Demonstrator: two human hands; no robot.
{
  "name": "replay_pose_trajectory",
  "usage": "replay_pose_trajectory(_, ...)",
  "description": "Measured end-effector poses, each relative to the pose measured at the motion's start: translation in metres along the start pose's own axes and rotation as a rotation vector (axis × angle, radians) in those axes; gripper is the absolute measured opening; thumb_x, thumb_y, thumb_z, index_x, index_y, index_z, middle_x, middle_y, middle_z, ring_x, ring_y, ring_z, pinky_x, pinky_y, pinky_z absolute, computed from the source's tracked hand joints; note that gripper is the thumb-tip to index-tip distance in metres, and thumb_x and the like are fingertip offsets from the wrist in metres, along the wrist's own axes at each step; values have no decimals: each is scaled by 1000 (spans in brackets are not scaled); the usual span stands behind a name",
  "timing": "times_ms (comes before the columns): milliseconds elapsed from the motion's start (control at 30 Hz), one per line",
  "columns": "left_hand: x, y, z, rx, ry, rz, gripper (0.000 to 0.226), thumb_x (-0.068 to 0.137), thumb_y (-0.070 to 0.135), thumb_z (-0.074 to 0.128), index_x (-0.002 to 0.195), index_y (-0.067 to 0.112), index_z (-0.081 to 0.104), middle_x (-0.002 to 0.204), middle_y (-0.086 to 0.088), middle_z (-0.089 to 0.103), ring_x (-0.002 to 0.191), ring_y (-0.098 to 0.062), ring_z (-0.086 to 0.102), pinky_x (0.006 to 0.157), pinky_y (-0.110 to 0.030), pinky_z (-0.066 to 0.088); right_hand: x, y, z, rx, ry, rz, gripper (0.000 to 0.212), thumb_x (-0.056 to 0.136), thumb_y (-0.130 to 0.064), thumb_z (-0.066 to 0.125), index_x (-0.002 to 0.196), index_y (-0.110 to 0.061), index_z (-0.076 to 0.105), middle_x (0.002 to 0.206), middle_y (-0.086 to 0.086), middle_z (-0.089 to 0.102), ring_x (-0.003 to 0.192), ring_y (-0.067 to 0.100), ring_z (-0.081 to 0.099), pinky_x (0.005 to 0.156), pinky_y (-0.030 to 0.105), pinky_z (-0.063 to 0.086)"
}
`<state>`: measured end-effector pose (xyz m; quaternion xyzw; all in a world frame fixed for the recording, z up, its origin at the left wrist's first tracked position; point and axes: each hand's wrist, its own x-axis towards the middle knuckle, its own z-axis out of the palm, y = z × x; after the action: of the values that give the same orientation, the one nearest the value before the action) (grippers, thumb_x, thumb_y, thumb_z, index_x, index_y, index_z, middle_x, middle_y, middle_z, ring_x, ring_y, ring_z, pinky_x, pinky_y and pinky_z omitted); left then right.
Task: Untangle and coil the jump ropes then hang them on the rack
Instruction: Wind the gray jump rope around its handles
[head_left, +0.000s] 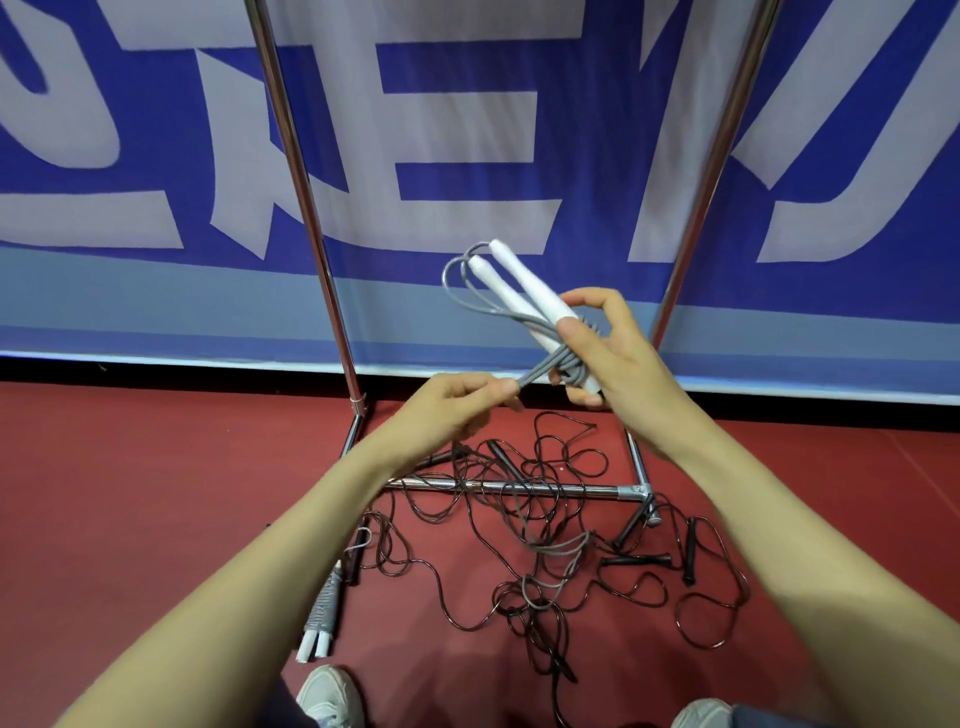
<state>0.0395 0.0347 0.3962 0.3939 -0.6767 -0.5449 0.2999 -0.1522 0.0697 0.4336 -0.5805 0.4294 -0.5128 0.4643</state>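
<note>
Shoes (332, 693): two pale toes at the bottom edge, on the red floor (156, 493).
Right hand (605, 345): grip closed round two white handles (511, 286), held parallel so the cord can bind them.
Left hand (457, 400): fingers pinching the grey rope (540, 366), pulling it taut across the handles, likely mid-wrap.
Tangle (545, 530): dark ropes heaped below, over the rack (519, 487) base bar, not yet sorted.
Bundle (324, 608): one coiled grey rope on the floor at left, not hung.
</note>
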Motion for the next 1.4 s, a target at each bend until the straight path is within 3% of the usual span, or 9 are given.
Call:
replay_pose_trajectory(200, -7, -3, -37, 161, -52, 68, 16, 86, 2, 66, 101, 6, 66, 80, 19, 69, 79, 4, 63, 83, -20, 52, -15, 2, -1, -166, -399, 132, 31, 89, -32, 55, 120, -34, 57, 79, -4, 66, 62, 10, 55, 46, 14, 37)
replay_pose_trajectory(333, -4, 8, -42, 379, -118, 52, 8, 77, 8, 77, 84, 12, 76, 80, 10, 66, 77, -5, 62, 73, -18, 47, -21, 6, 2, -295, -615, 248, 27, 96, -19, 55, 123, -23, 54, 72, -7, 60, 55, 3, 52, 47, 15, 37)
replay_pose_trajectory(467, -3, 17, -23, 518, -110, 36, 6, 73, 17, 81, 76, 19, 76, 77, 8, 70, 72, -1, 62, 71, -16, 47, -22, 10, 0, -692, -740, 241, 27, 95, -35, 58, 118, -42, 45, 67, -3, 49, 54, 10, 39, 52, 22, 34)
replay_pose_trajectory(600, -5, 16, 1, 583, 19, 77, 12, 72, 28, 83, 74, 18, 75, 75, 0, 70, 68, -10, 59, 66, -23, 44, -20, 18, -3, -930, -590, 312, 47, 90, -49, 60, 119, -29, 29, 66, -3, 39, 58, 11, 37, 55, 23, 32)
replay_pose_trajectory(733, -8, 18, 17, 569, 190, 167, 12, 79, 27, 77, 81, 15, 77, 67, 8, 64, 59, 0, 54, 56, -12, 37, -14, 24, -4, -974, -498, 217, 35, 93, -44, 56, 124, -33, 42, 70, -4, 47, 60, 10, 44, 58, 27, 34)
replay_pose_trajectory(900, -8, 21, 18, 483, 95, -66, 10, 94, 21, 60, 94, 12, 64, 67, 1, 67, 48, -10, 58, 51, -19, 44, -5, 34, -12, -1262, -222, 70, 32, 96, -46, 49, 116, -24, 36, 110, 2, 59, 90, 31, 58, 70, 37, 42)
replay_pose_trajectory(1100, -2, 13, 4, 498, -153, -283, 27, 99, 25, 53, 82, 8, 64, 71, -5, 70, 56, -11, 62, 58, -26, 48, -1, 28, -22, -1224, -382, 156, 28, 94, -44, 55, 108, -25, 39, 99, 4, 60, 82, 26, 55, 71, 39, 43)
replay_pose_trajectory(1233, 2, 3, -3, 793, 11, -135, 31, 88, 42, 66, 66, 21, 63, 65, 1, 68, 61, -13, 62, 65, -29, 47, 1, 24, -36, -965, -615, 464, 26, 90, -37, 65, 105, -20, 51, 96, 20, 66, 70, 20, 48, 64, 32, 39)
replay_pose_trajectory(1400, 4, -2, 27, 870, 224, 64, 24, 91, 38, 62, 83, 16, 68, 67, -3, 67, 66, -22, 64, 65, -33, 50, 9, 39, -32, -1338, -333, 327, 47, 96, -43, 53, 136, -25, 37, 122, 11, 57, 105, 32, 57, 87, 40, 46)
